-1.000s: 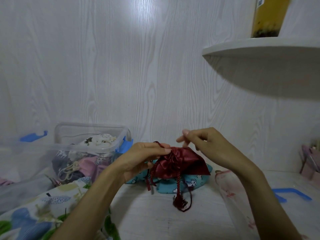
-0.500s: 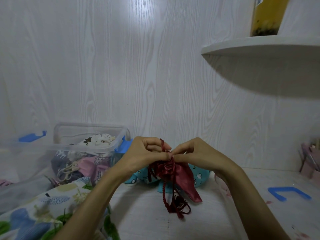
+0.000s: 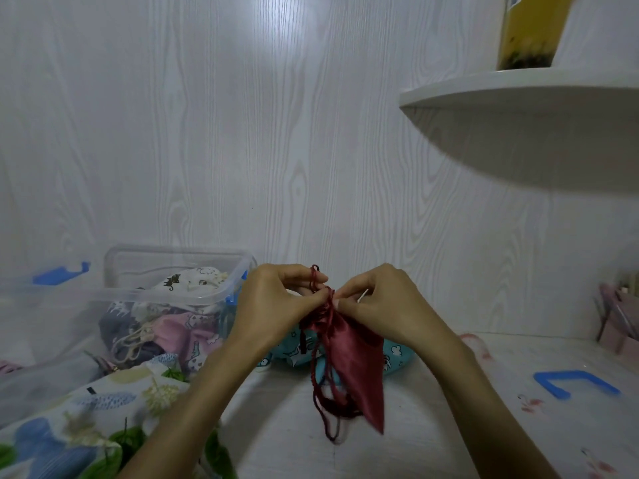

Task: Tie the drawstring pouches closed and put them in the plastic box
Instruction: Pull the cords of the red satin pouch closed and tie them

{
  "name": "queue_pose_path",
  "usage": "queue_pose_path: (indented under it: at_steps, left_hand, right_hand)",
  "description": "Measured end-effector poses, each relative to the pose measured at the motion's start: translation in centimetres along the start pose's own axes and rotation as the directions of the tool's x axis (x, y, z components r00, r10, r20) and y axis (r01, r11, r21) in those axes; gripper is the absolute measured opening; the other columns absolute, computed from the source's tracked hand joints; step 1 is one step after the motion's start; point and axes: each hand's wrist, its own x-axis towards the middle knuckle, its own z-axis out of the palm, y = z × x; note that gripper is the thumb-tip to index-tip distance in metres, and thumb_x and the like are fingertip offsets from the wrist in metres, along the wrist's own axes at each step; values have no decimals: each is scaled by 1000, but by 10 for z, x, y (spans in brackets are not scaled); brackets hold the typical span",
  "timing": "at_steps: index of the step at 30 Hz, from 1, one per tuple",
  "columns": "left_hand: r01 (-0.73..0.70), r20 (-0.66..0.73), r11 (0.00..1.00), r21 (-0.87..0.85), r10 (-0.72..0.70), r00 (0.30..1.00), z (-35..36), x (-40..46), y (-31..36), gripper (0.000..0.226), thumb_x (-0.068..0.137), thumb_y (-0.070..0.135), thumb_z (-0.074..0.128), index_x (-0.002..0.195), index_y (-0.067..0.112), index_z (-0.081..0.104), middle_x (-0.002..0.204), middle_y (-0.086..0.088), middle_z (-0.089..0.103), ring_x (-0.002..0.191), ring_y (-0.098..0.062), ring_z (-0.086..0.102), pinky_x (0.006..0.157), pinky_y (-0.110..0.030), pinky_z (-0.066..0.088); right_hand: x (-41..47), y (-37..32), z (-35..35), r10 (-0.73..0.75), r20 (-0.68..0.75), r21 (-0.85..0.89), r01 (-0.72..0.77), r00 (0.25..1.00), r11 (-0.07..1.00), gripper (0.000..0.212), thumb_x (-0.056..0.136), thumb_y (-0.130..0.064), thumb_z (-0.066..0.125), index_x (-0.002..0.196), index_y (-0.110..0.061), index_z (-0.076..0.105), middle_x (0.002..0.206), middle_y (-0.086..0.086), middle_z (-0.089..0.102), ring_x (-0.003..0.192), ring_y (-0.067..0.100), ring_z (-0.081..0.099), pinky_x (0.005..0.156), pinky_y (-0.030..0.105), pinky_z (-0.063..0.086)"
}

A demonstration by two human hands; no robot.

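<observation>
A dark red satin pouch [image 3: 356, 368] hangs above the table, gathered at its neck. My left hand [image 3: 276, 305] pinches the neck and a loop of the red drawstring [image 3: 314, 281] stands above its fingers. My right hand [image 3: 383, 302] pinches the cord at the neck from the other side. The cord's loose ends and tassel [image 3: 332, 406] dangle below. A teal printed pouch [image 3: 290, 350] lies on the table behind. The clear plastic box [image 3: 179, 267] at the left holds several cloth pouches.
A leaf-printed cloth [image 3: 103, 409] lies at the front left. A clear lid with blue clips [image 3: 574, 382] rests at the right. A white shelf [image 3: 518, 95] carrying a yellow container [image 3: 529, 29] juts out above right. A pink holder [image 3: 619, 319] stands at the far right.
The pouch has been lifted and gathered tight. Both hands have come together at its neck, and the pouch body now hangs down longer and narrower.
</observation>
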Motion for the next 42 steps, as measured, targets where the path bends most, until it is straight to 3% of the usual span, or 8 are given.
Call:
queue_pose_path:
  at_steps: [14, 20, 25, 28, 31, 37, 39, 42]
  left_hand:
    - [-57, 20, 997, 50, 56, 998, 2, 0, -10, 17, 67, 42, 76, 74, 26, 76, 65, 14, 70, 61, -4, 67, 66, -36, 59]
    - [20, 169, 994, -112, -1, 986, -5, 3, -13, 19, 73, 31, 73, 90, 24, 77, 86, 11, 75, 86, -3, 70, 87, -31, 56]
    - [83, 132, 990, -110, -69, 989, -4, 9, -16, 37, 62, 52, 71, 90, 28, 77, 102, 14, 72, 97, 0, 66, 93, -37, 53]
    - [109, 80, 991, -72, -103, 991, 2, 10, -18, 25, 71, 41, 74, 90, 25, 77, 92, 12, 74, 95, -1, 66, 92, -36, 53]
    - [100, 36, 994, -54, -98, 995, 5, 9, -19, 8, 75, 34, 74, 81, 28, 76, 84, 11, 75, 89, -2, 68, 88, -38, 55]
    - [44, -11, 999, 18, -43, 999, 2, 12, -18, 10, 82, 30, 70, 74, 28, 76, 77, 13, 74, 80, -5, 70, 81, -37, 56]
    - [31, -2, 995, 97, -31, 1000, 3, 10, -16, 10, 80, 35, 70, 78, 27, 76, 77, 18, 71, 83, 1, 67, 82, -32, 55]
    - [18, 49, 986, 165, -27, 998, 4, 6, -15, 16, 79, 41, 70, 81, 26, 77, 83, 16, 73, 85, 6, 65, 81, -27, 54]
  right_hand:
    - [5, 17, -2, 131, 199, 500, -216, 971, 839, 17, 83, -25, 68, 89, -11, 76, 66, -6, 68, 51, -3, 55, 52, 6, 41]
    - [7, 24, -16, -24, -39, 122, 29, 999, 992, 12, 86, -31, 63, 83, -25, 73, 76, -9, 71, 69, 2, 64, 73, 24, 53]
    - [5, 27, -19, -206, -142, -241, 168, 968, 956, 13, 93, -36, 52, 84, -32, 61, 80, -21, 57, 78, -1, 46, 84, 25, 30]
    - [8, 17, -9, -68, -103, 237, 91, 992, 967, 18, 93, -31, 54, 85, -22, 68, 80, -14, 66, 75, 5, 57, 74, 15, 44]
    - [13, 13, 0, 112, 158, 671, -190, 981, 717, 30, 93, -28, 55, 70, -16, 69, 72, 1, 67, 71, 13, 58, 72, 21, 46]
    - [15, 20, 5, 105, 446, 869, -458, 889, 188, 16, 72, -28, 60, 66, -20, 49, 66, -3, 41, 60, 12, 36, 63, 26, 31]
    - [13, 17, 6, 260, 319, 792, -407, 911, 456, 27, 82, -34, 56, 61, -20, 46, 58, -6, 39, 53, 9, 36, 57, 23, 31]
    - [8, 17, 8, 216, -116, 38, -213, 969, 976, 55, 94, -47, 45, 45, -20, 44, 45, -8, 39, 46, 9, 41, 70, 25, 33]
